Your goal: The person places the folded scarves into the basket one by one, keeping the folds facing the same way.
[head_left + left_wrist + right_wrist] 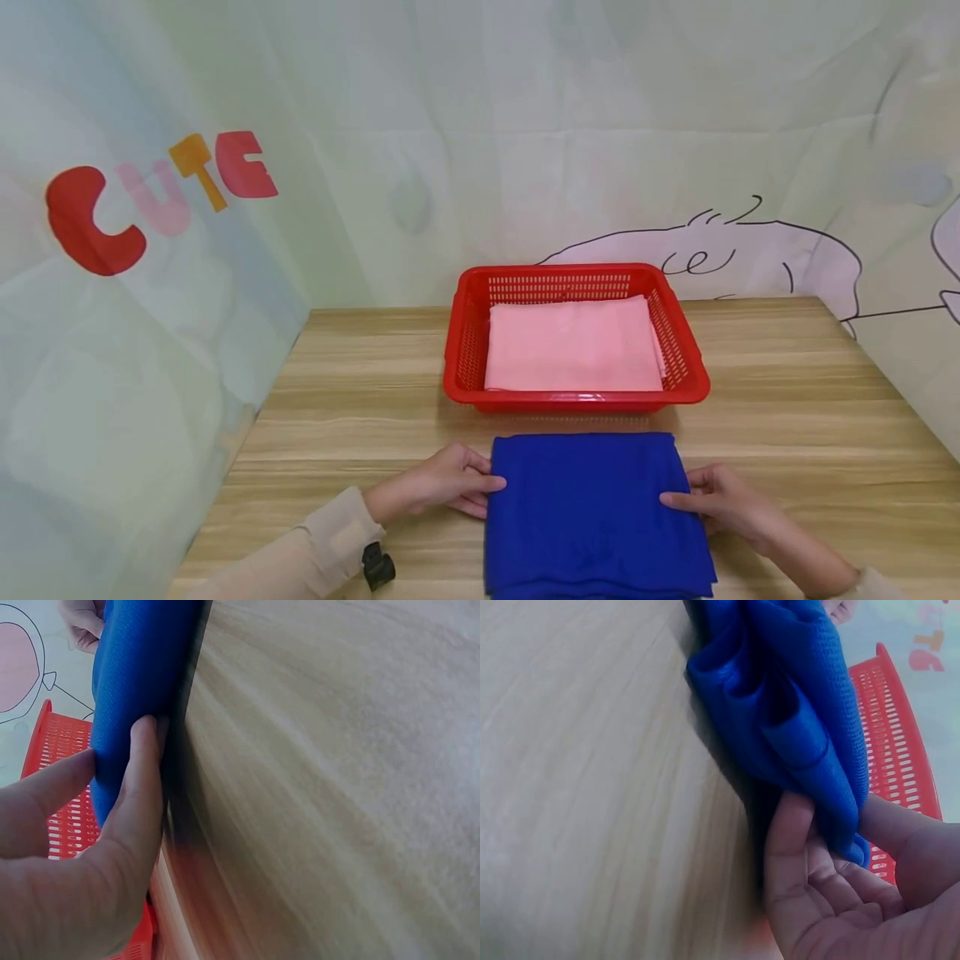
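Note:
A folded blue cloth lies at the front of the table, several layers thick. My left hand pinches its left edge, thumb on top and fingers beneath. At the opposite edge my right hand grips it the same way. In the right wrist view the stacked folds of the blue cloth show between thumb and fingers. The left wrist view shows a smooth rounded fold of the blue cloth in the left hand. Just behind the cloth, a folded pink cloth lies inside a red basket.
The wood-grain table meets a printed curtain at the back and sides. A black band shows by the left sleeve. The basket's front rim stands a short way beyond the blue cloth's far edge.

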Action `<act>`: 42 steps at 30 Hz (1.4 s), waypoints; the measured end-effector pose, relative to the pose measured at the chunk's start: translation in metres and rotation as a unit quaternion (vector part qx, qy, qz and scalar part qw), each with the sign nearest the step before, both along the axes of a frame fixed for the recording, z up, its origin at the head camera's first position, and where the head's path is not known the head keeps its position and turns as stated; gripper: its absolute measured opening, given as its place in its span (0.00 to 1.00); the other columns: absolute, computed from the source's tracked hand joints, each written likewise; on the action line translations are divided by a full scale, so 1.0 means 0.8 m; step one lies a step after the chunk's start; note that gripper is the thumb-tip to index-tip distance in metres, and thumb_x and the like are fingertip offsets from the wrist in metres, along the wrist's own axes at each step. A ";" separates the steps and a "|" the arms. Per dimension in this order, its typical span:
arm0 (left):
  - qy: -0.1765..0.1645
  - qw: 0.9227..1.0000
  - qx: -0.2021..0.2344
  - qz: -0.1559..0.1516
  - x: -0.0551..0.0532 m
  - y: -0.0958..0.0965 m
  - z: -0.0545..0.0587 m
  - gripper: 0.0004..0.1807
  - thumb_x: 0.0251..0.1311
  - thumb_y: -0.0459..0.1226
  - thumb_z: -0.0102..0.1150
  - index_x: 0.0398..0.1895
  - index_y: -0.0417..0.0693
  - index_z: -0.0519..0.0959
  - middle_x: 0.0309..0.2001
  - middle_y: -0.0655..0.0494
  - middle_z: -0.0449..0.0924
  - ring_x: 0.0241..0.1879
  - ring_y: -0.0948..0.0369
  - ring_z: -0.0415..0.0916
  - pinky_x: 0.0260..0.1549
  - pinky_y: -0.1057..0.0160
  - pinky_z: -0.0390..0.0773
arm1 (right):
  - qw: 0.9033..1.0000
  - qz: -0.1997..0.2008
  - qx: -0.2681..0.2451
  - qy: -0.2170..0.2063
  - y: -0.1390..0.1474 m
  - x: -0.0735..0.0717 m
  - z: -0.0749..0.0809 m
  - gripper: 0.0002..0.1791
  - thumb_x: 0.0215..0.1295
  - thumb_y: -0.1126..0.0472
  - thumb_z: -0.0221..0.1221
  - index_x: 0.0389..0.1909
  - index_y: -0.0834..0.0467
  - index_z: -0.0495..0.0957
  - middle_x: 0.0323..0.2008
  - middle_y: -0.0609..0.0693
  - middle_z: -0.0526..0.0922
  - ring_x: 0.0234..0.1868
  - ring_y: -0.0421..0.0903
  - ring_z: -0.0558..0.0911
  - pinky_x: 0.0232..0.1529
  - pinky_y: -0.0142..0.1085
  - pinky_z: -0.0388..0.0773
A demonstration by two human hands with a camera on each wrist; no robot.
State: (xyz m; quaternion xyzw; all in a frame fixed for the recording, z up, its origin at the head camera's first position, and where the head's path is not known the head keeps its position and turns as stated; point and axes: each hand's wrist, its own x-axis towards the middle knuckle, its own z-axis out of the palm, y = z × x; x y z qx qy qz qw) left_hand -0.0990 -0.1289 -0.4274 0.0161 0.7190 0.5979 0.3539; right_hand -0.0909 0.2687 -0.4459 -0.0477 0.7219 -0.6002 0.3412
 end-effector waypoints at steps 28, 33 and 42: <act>-0.010 0.999 0.029 -0.011 0.005 0.002 0.001 0.10 0.67 0.31 0.61 0.43 0.28 0.81 0.32 0.43 0.86 0.26 0.59 0.84 0.37 0.50 0.85 | 0.998 -0.031 -0.040 -0.028 0.000 0.006 0.001 0.25 0.70 0.59 0.63 0.52 0.79 0.74 0.38 0.60 0.87 0.41 0.50 0.87 0.45 0.43 0.85; -0.012 0.999 0.042 -0.024 0.006 0.001 -0.002 0.11 0.67 0.29 0.59 0.47 0.26 0.80 0.38 0.38 0.86 0.31 0.55 0.85 0.38 0.50 0.85 | 0.996 -0.037 -0.064 -0.041 0.000 0.006 -0.002 0.22 0.69 0.60 0.63 0.51 0.76 0.76 0.38 0.59 0.87 0.41 0.49 0.87 0.45 0.42 0.85; -0.024 0.997 0.066 -0.019 0.007 0.001 -0.002 0.11 0.68 0.27 0.56 0.48 0.25 0.79 0.38 0.40 0.86 0.32 0.58 0.85 0.39 0.52 0.85 | 0.994 -0.046 -0.079 -0.056 0.003 0.004 -0.004 0.15 0.69 0.61 0.63 0.47 0.70 0.80 0.39 0.57 0.88 0.41 0.48 0.87 0.45 0.40 0.84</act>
